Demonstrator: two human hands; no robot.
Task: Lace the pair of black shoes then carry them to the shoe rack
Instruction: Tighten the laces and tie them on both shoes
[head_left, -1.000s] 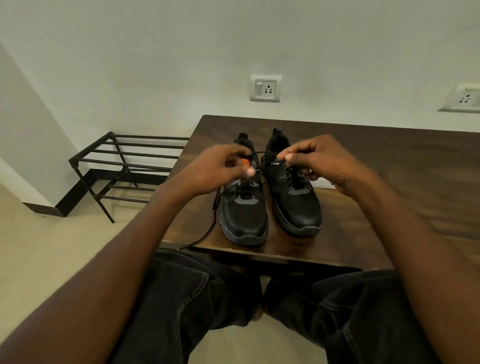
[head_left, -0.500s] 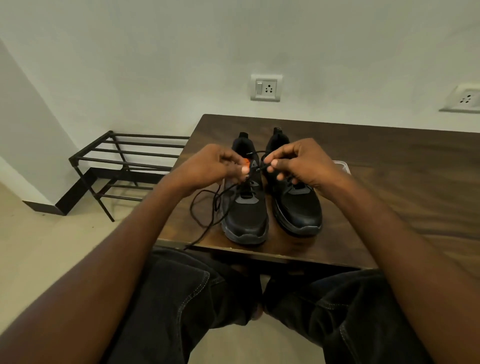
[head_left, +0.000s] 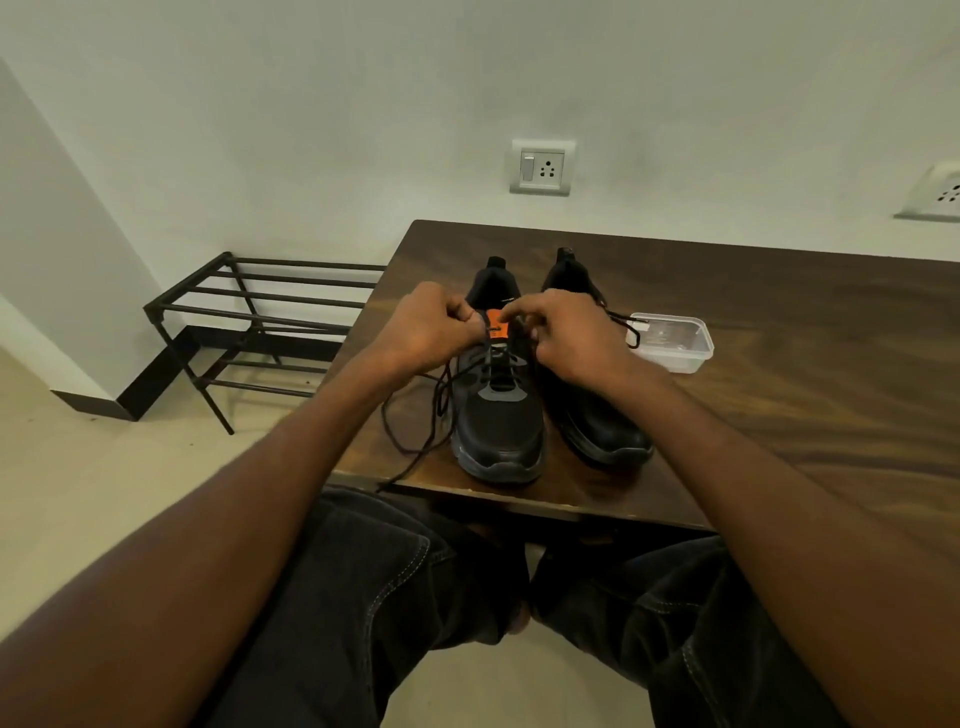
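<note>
From my remote seat I see lacing under way on the left shoe (head_left: 498, 415), which stands beside the right shoe (head_left: 592, 410) near the front edge of the dark wooden desk (head_left: 805, 415), toes toward the person. The left hand (head_left: 423, 332) has its grip curled tight at the upper eyelets, and looks clamped on the black lace (head_left: 415, 415), whose slack trails in loops down the left side of the shoe and off the desk's near edge. The right hand (head_left: 569, 335) pinches at the tongue just beside the orange tag (head_left: 496, 328); I judge its grip clamped on the other lace end, though the fingers hide the exact hold. The right shoe's own lace lies loose toward a clear plastic container (head_left: 675, 343) to the right. I read this as the upper rows of the first shoe, with the second shoe's lacing not visibly finished. The next move calls for feeding a tip through an eyelet and drawing the slack even. The shoe rack (head_left: 249, 312) waits on the floor, left of the desk.
</note>
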